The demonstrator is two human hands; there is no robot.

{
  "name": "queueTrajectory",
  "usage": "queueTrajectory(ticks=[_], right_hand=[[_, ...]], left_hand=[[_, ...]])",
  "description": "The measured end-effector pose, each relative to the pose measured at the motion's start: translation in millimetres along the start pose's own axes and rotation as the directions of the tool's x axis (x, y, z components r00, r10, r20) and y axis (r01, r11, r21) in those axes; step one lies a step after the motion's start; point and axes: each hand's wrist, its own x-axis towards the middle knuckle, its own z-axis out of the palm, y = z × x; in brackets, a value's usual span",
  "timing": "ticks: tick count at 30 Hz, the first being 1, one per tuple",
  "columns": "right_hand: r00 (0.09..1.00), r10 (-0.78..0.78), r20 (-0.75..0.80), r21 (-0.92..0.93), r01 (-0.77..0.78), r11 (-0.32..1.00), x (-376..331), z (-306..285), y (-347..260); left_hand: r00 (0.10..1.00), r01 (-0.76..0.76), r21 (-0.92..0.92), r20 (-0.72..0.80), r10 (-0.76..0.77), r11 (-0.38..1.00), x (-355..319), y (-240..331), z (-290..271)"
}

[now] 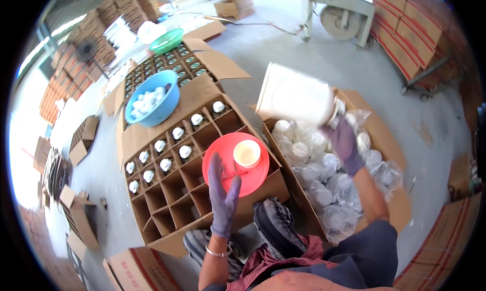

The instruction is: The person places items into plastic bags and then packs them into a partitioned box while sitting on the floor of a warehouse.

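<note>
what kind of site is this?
Likely a packing floor in a warehouse or small factory: stacked cartons along the walls, a divided carton half filled with capped jars, and a box of bagged jars.

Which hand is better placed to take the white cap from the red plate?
The left hand. It hovers open just beside the white cap on the red plate, while the right hand is busy holding up a large white jar.

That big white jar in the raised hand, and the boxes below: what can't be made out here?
- White jar, head view: motion-blurred; its mouth hidden by right hand.
- Bagged jars: plastic wrap blurs their shapes.
- Cardboard divider box: cell bottoms in shadow.
- Left hand: fingers spread, holding nothing visible.
</note>
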Motion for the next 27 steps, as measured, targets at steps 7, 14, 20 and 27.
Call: queueTrajectory(ticks=[7, 14, 20, 27], right_hand=[[0.658, 0.546, 0.519, -0.176, -0.543, 0.821, -185, 93, 25], [0.682, -0.073, 0.727, -0.243, 0.356, 0.902, -186, 166, -12], [0.341, -0.076, 0.937, -0.116, 0.510, 0.852, -246, 216, 7], [0.612, 0.130, 0.780, -0.526, 0.528, 0.667, -197, 143, 43]], left_hand=[[0.965, -0.171, -0.126, -0.223, 0.140, 0.977, -29, 13, -97], [0.972, -0.203, -0.071, 0.105, 0.209, 0.977, -128, -4, -128], [0.968, 0.214, -0.126, 0.163, -0.193, 0.969, -196, -41, -102], [0.951, 0.309, -0.163, 0.052, -0.304, 0.937, -228, -32, -175]])
